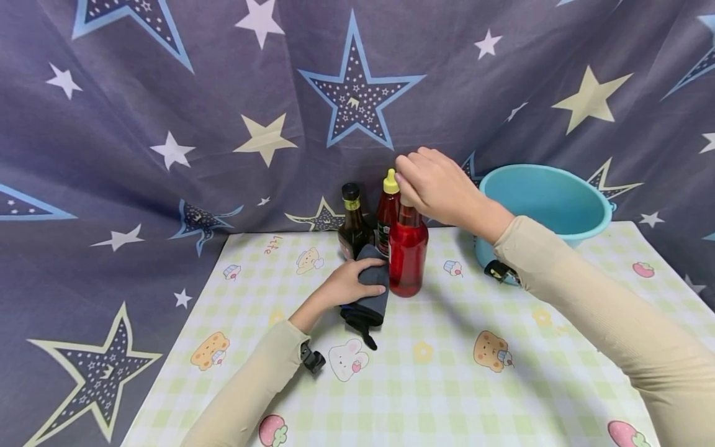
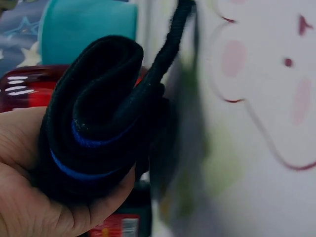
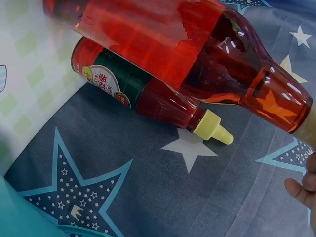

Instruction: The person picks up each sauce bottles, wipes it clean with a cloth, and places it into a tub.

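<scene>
My right hand (image 1: 438,186) grips the top of a tall red glass bottle (image 1: 408,257), which stands upright; its beige top shows beside the fingers in the right wrist view. My left hand (image 1: 353,284) holds a rolled dark grey cloth (image 2: 98,123) with blue edges and a black strap, the thumb on one side and fingers on the other. That roll lies close beside the red bottle. Behind them stand a dark sauce bottle (image 1: 355,231) with a black cap and a red squeeze bottle (image 3: 143,91) with a yellow nozzle, partly hidden by the red bottle.
A turquoise bucket (image 1: 550,198) stands at the back right, partly behind my right forearm. A light checked tablecloth (image 1: 424,385) with cartoon prints covers the table. Directly behind the bottles hangs a dark blue curtain (image 1: 447,37) with stars.
</scene>
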The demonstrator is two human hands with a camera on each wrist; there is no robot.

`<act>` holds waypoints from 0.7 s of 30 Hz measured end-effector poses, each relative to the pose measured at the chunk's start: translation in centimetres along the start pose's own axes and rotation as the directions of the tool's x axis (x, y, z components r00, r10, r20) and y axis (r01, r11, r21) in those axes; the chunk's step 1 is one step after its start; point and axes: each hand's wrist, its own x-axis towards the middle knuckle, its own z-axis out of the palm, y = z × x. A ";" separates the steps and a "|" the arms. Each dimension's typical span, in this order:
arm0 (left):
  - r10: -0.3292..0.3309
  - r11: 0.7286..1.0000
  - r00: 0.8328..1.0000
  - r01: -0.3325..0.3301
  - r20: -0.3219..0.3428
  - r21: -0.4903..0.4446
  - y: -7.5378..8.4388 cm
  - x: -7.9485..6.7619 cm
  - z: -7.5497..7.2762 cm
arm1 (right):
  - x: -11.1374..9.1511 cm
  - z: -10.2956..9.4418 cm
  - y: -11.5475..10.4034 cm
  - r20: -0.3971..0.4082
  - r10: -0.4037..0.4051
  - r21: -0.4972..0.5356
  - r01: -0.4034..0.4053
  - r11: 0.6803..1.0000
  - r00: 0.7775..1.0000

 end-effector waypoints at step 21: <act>0.179 0.825 0.819 -0.427 -0.546 -0.370 7.9 -2.1 -5.6 | 0.1 -0.2 -0.1 0.029 0.024 0.014 -0.024 1.000 0.999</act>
